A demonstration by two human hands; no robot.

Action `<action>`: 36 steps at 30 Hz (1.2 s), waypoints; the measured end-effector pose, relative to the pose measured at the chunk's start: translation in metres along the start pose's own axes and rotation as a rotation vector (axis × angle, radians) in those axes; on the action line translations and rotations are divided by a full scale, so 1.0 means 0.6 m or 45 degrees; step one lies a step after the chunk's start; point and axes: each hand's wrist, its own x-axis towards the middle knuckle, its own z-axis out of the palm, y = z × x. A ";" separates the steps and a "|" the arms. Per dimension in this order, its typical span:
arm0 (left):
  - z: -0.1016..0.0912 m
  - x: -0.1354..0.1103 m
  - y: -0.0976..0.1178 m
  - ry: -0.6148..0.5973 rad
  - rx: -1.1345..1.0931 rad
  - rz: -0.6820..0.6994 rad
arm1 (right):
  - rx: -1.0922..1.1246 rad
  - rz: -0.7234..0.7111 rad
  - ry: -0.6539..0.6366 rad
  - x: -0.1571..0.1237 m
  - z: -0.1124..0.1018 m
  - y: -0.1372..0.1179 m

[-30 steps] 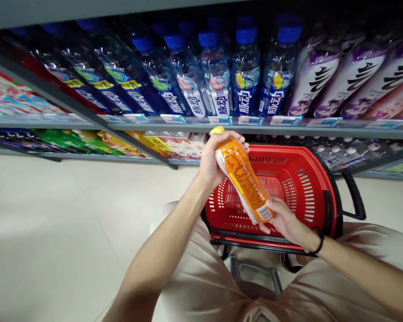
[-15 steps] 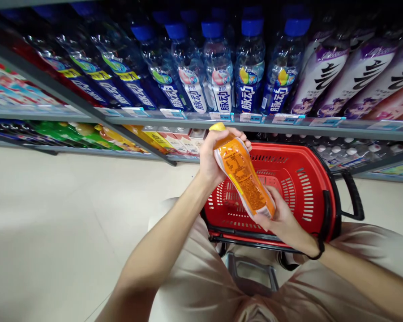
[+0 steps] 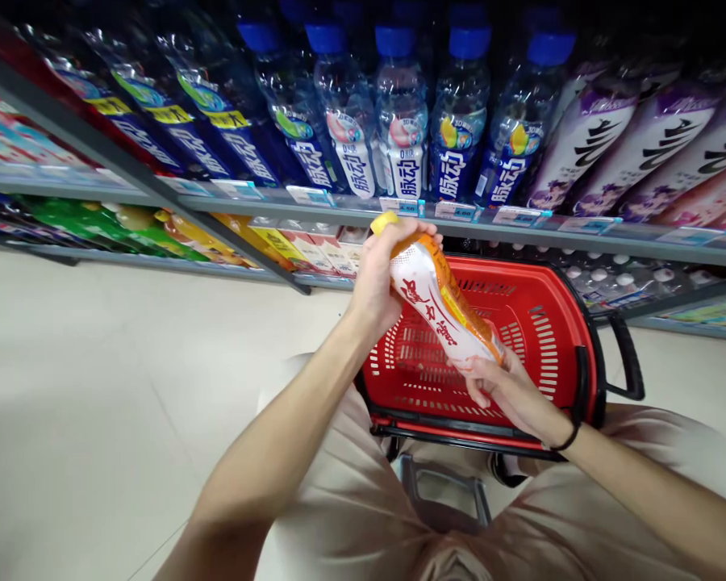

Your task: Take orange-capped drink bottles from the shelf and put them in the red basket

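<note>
Stood in a shop aisle on pale tiled floor [image 3: 97, 379], facing shelving [image 3: 363, 222]. Counted one orange bottle [image 3: 441, 307], tilted above one red basket [image 3: 520, 323]; five blue-capped bottles [image 3: 402, 121] front-row. Left hand [image 3: 378, 278] clasped its neck, right hand [image 3: 502, 387] cupped its base.

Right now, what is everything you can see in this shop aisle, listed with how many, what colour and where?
Orange bottle: one, orange with a white label and yellow cap, tilted above the basket, held at both ends.
Red basket: one, red with black handles, on the floor below the bottle.
Blue-capped bottles: many, clear with blue labels, upper shelf.
Purple-and-white bottles: several, upper shelf, right.
Cartons and packs: several, yellow, green, white, lower shelf, left.
Price tags: a row along the shelf edge.
Left hand: grips the cap end.
Right hand: holds the base; black band on wrist.
</note>
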 end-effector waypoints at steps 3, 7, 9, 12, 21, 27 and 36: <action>-0.002 -0.002 0.001 -0.045 0.003 0.016 | 0.088 0.011 -0.062 0.000 0.004 0.001; 0.006 -0.013 0.000 -0.065 0.109 0.156 | 0.212 0.087 -0.134 0.002 -0.002 0.003; 0.013 -0.023 0.003 -0.084 0.204 0.234 | 0.254 0.139 -0.148 0.004 -0.007 -0.003; 0.022 -0.040 0.007 -0.177 0.339 0.351 | 0.328 0.155 -0.110 0.010 -0.014 -0.013; 0.016 -0.066 -0.020 -0.530 0.625 0.545 | 0.547 0.311 -0.157 0.012 -0.022 0.036; 0.007 -0.066 -0.026 -0.551 0.791 0.761 | 0.547 0.320 -0.271 0.018 -0.037 0.057; 0.016 -0.068 -0.015 -0.651 0.919 0.897 | 0.592 0.510 -0.801 0.025 -0.050 0.079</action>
